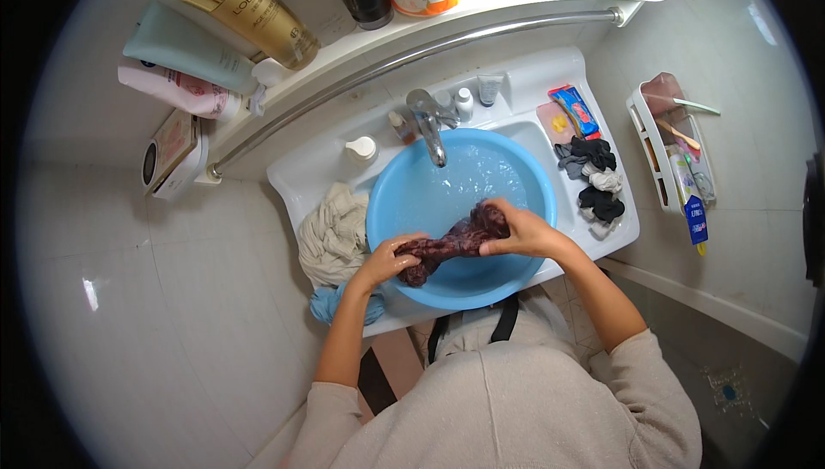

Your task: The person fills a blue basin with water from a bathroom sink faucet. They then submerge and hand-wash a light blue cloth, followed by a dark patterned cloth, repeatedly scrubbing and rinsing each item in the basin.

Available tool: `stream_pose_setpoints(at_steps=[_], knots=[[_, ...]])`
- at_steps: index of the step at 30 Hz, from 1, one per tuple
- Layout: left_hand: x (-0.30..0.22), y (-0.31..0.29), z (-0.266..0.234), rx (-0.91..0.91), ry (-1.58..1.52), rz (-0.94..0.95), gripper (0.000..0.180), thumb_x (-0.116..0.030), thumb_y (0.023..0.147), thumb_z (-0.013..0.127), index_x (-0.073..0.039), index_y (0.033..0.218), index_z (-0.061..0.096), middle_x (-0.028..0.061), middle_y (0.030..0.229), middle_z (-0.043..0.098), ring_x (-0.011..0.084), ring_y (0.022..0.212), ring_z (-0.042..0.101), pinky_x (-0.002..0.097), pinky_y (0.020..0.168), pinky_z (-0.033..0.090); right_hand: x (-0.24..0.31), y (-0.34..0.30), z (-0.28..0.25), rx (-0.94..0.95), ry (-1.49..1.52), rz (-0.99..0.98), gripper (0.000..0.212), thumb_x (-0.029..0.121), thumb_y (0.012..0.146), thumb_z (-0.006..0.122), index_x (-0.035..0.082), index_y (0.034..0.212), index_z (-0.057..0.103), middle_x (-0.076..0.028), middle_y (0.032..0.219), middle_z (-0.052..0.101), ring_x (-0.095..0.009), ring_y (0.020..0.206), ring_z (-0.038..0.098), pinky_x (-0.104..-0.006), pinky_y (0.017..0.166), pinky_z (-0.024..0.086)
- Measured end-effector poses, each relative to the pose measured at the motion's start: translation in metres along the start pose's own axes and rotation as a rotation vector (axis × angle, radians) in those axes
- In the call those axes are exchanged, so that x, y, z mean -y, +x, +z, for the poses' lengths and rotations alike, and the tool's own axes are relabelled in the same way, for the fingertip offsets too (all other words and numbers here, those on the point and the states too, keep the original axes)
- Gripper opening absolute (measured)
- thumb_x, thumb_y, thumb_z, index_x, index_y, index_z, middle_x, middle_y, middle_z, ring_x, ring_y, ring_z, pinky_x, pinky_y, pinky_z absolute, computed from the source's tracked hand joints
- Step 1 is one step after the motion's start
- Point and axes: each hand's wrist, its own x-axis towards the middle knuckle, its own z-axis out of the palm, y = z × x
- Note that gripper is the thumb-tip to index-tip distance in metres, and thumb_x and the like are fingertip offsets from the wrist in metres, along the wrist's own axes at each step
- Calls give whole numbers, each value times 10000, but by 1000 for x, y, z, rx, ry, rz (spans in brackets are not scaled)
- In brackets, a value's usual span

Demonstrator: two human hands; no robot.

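A chrome tap [428, 128] arches over the back rim of a round blue plastic basin [524, 178], which fills the white ceramic sink [302, 178] and holds clear water. Left of the basin, a crumpled cream cloth [333, 234] lies on the sink edge with a small blue cloth [331, 301] below it. On the sink's right ledge lie black, grey and white socks [597, 181] in a heap, a pink soap dish [556, 122] and a blue packet [576, 110] behind them. A white wall rack [666, 155] hangs further right. Bottles and tubes crowd the shelf [361, 39] above a metal rail [412, 58].

Over the basin's near side, the left hand [384, 261] and right hand [522, 230] are each closed tight around one end of a wet dark maroon twisted garment [451, 244], held above the water between them.
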Motion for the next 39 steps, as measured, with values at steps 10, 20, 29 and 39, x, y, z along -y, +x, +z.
stream_pose_setpoints(at_steps=[10,20,29,39], knots=[[-12,25,24,-11,-939,-256,382,-237,894,479,6,1188,465,109,1112,579,192,959,592,317,822,496,-19,22,8,249,524,13,378,303,873,543,11,1115,542,-58,1003,595,-149,895,549,-278,799,437],[-47,27,-10,-88,-839,-238,391,-290,878,515,-13,1154,508,101,1085,598,208,941,597,323,833,468,5,41,-9,265,503,242,446,366,871,546,-5,1119,538,-64,997,600,-133,876,545,-268,804,433],[19,103,16,-758,478,-70,511,-307,738,682,-17,1108,481,177,1020,523,318,920,520,372,805,427,-97,114,30,-690,-11,75,432,231,722,692,47,1063,504,-200,1027,540,-349,959,519,-404,821,419],[67,141,46,-481,883,-35,629,-242,788,612,-164,1351,342,191,1296,375,400,1115,426,437,906,406,-91,128,60,-167,-794,2,647,346,681,702,166,1248,448,-145,1326,357,-362,1195,370,-478,970,339]])
